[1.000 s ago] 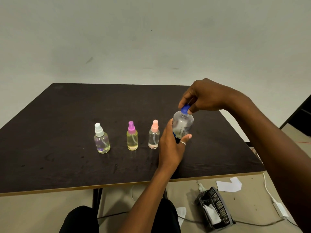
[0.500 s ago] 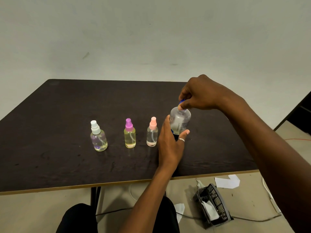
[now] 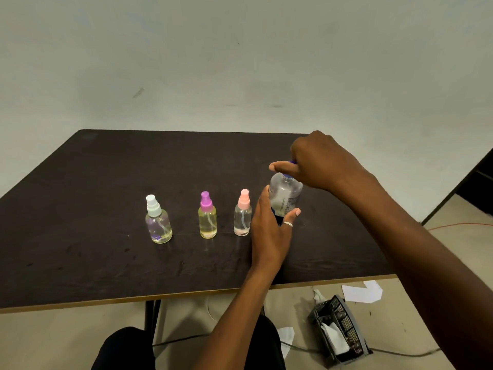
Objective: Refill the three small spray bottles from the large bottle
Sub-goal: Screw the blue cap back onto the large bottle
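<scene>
Three small spray bottles stand in a row on the dark table (image 3: 106, 182): one with a white cap (image 3: 158, 219), one with a purple cap (image 3: 207, 216), one with a pink cap (image 3: 243, 213). Right of them stands the large clear bottle (image 3: 285, 197). My left hand (image 3: 269, 231) grips its body from the near side. My right hand (image 3: 317, 161) is over its top, fingers curled round the blue cap (image 3: 293, 162), which is mostly hidden.
The table's front edge runs across the lower view. On the floor to the right lie a grey mesh basket (image 3: 340, 332) with paper in it, white paper scraps (image 3: 362, 291) and a cable. My knee shows below the table.
My right hand has turned on the cap and now covers more of it, with its thumb sticking out left. The view has shifted slightly. The left hand still holds the bottle.
</scene>
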